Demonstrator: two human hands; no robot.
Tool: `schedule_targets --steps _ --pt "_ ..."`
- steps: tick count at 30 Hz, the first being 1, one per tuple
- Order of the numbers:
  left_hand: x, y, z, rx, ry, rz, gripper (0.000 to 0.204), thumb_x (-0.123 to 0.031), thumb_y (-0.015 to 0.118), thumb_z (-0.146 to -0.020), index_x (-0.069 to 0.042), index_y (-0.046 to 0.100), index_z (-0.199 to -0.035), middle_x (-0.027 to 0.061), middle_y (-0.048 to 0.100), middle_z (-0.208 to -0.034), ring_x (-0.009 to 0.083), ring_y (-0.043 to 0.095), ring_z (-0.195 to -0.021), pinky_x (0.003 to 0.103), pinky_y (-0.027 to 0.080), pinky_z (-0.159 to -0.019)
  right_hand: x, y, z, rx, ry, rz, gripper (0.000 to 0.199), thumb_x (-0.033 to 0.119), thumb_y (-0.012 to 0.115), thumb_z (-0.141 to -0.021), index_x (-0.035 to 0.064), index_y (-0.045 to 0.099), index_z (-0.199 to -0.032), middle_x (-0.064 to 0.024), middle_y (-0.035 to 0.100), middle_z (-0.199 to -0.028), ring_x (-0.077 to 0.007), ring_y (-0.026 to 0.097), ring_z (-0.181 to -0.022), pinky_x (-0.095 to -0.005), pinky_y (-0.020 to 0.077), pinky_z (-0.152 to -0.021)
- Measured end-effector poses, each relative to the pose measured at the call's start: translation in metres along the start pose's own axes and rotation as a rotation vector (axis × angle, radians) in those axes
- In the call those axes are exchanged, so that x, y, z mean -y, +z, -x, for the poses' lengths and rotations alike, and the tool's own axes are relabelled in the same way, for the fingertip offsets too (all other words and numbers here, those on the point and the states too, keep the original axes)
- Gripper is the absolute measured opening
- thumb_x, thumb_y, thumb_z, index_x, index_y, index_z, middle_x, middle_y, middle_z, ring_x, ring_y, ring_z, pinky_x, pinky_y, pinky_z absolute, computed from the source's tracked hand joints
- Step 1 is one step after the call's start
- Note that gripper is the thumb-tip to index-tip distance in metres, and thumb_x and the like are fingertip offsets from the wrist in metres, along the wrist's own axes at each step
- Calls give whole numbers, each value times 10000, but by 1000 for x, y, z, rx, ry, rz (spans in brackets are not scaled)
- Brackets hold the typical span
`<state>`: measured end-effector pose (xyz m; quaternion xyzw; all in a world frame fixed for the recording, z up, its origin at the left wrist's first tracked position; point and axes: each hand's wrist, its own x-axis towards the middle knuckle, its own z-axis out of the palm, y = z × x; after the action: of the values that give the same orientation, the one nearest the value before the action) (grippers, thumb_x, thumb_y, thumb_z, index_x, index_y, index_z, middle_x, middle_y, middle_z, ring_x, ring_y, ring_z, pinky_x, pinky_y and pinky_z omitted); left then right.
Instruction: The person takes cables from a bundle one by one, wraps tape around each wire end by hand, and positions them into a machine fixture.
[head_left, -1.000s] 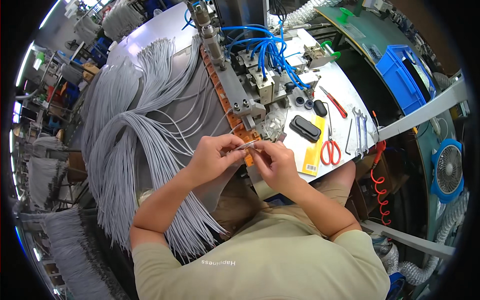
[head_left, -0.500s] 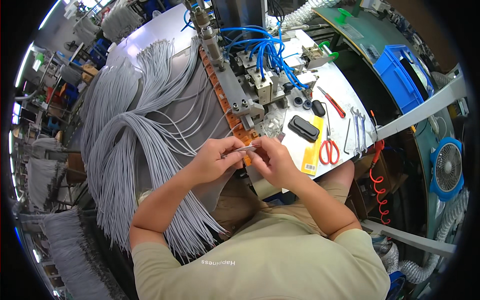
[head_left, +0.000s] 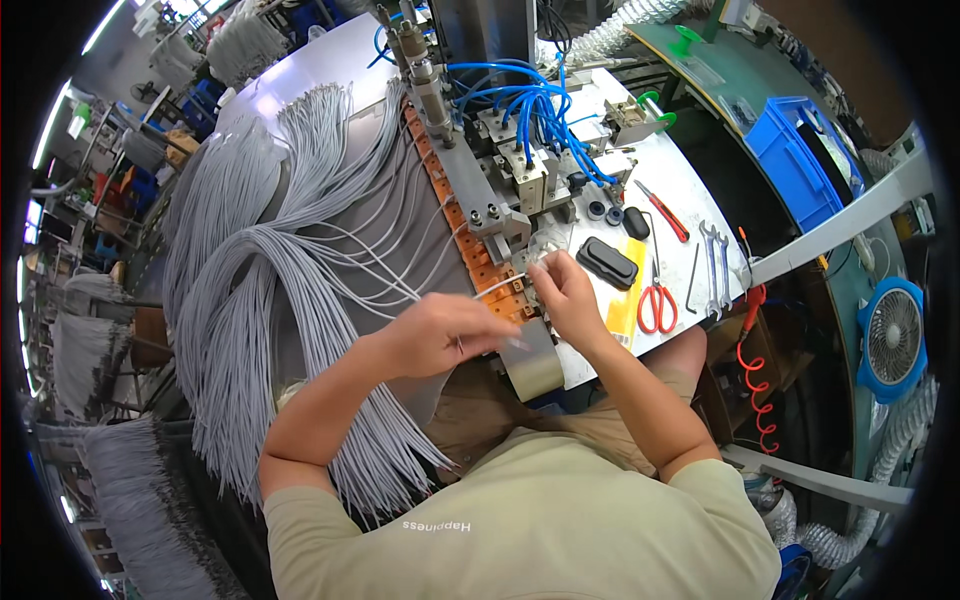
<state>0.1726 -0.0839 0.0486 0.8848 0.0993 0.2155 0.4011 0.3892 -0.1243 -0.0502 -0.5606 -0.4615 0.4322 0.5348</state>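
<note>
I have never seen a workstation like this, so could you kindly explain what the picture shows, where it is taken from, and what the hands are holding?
The picture comes from a wide camera worn on a person's head, looking down, so straight edges bend near the rim. The two bare arms entering from below are that person's own. The right hand pinches the end of a thin grey cable at the row of orange clips on the machine, which has blue hoses on top. The left hand grips the same cable further back. Bundles of grey cables drape over the table on the left. On the white table to the right lie red scissors, wrenches, a red screwdriver and a black case.
</note>
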Motion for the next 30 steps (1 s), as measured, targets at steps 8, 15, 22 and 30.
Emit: schedule_targets --steps 8,15,22,30 --pt "-25 -17 -5 461 -713 503 244 -18 660 -909 -60 703 -1145 75 694 -854 133 607 -670 289 497 -633 30 -5 -11 175 209 -91 184 182 644 -965 65 536 -871 51 494 -669 -26 423 -583 -218 308 -504" --pt "21 3 6 -64 -397 176 161 -38 654 -930 16 701 -1074 44 696 -796 87 609 -638 232 503 -604 1 3 -9 113 175 -160 173 181 622 -976 65 538 -880 53 485 -639 -33 408 -542 -228 296 -476" --pt "6 2 2 -197 -549 295 154 -48 669 -921 59 695 -1029 70 718 -822 100 667 -698 220 544 -671 15 2 8 -6 -74 109 160 177 618 -978 29 580 -927 11 523 -615 -53 453 -533 -249 361 -479" --pt "5 5 -1 -249 -532 295 166 -54 674 -914 51 692 -1041 69 719 -804 93 677 -718 229 550 -692 59 16 45 30 -406 456 125 84 701 -872 46 617 -955 -94 650 -681 -246 625 -610 -363 472 -582"
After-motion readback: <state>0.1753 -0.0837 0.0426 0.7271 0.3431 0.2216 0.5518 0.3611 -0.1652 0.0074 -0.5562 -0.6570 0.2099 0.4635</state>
